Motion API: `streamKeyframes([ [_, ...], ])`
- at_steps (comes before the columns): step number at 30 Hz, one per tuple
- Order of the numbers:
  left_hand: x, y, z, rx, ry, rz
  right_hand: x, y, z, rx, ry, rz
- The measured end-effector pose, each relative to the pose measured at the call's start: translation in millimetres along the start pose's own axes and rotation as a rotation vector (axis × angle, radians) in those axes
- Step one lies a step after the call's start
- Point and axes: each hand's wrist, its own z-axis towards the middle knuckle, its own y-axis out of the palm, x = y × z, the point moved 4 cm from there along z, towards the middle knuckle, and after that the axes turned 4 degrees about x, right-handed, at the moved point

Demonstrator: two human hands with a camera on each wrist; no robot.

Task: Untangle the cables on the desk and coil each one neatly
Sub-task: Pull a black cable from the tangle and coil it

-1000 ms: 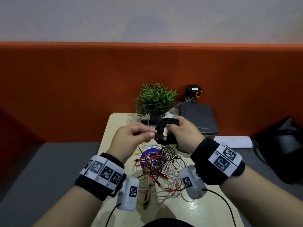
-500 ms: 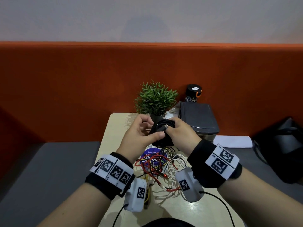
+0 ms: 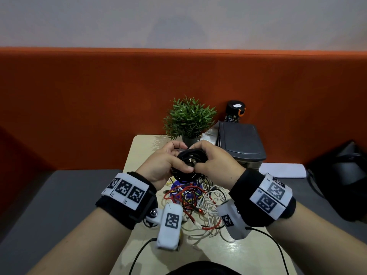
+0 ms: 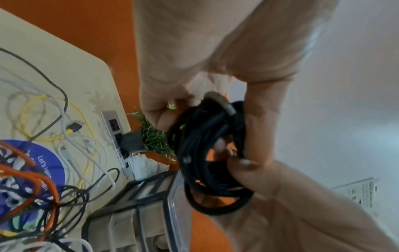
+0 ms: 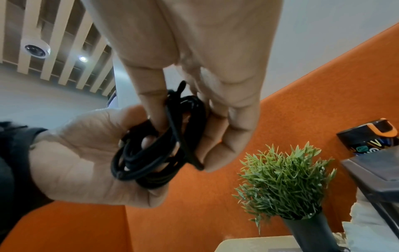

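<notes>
One black cable (image 3: 188, 163), coiled, is gripped above the desk (image 3: 139, 153) by curled fingers of left hand (image 3: 158, 165) and right hand (image 3: 216, 165); tangled red, white, yellow cables (image 3: 196, 203) lie unsorted below.

An orange padded partition (image 3: 83, 96) runs across the room under a pale wall (image 3: 178, 20). A small beige desk (image 3: 139, 151) stands against it at twelve o'clock, with grey seating (image 3: 49, 199) at nine and three. Overhead, a slatted ceiling (image 5: 54, 56) carries a domed fixture (image 5: 36, 49) and a spotlight (image 5: 82, 58).
</notes>
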Motion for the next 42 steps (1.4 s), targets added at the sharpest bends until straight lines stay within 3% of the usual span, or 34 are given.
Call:
streamKeyframes([
  [4,4.9,-1.7,-3.2,0.058,0.151,0.064,2.5,-7.9,2.0,-0.011,0.022,0.108],
  [12,20.8,9.9,-22.1,0.293,0.688,0.613,10.0,-7.0,3.1,0.079,0.006,0.281],
  [16,19.8,9.6,-21.2,0.322,0.769,0.775,11.3,-5.2,2.6,0.081,-0.002,0.301],
  [23,21.9,10.5,-16.5,0.379,0.706,0.834,11.4,2.5,5.6,0.068,-0.040,0.267],
  [28,12.3,2.6,-2.2,0.251,0.527,0.753,25.6,7.8,5.9,-0.025,0.085,0.442],
  [35,-5.8,-14.7,14.7,0.063,0.297,0.500,42.9,10.0,5.4,-0.041,0.206,0.646],
  [39,-13.8,-17.9,15.8,0.024,0.175,0.266,50.9,12.3,7.7,-0.038,0.250,0.684],
  [42,-20.5,-22.2,16.6,0.014,0.123,0.227,57.7,15.1,7.7,-0.041,0.282,0.663],
])
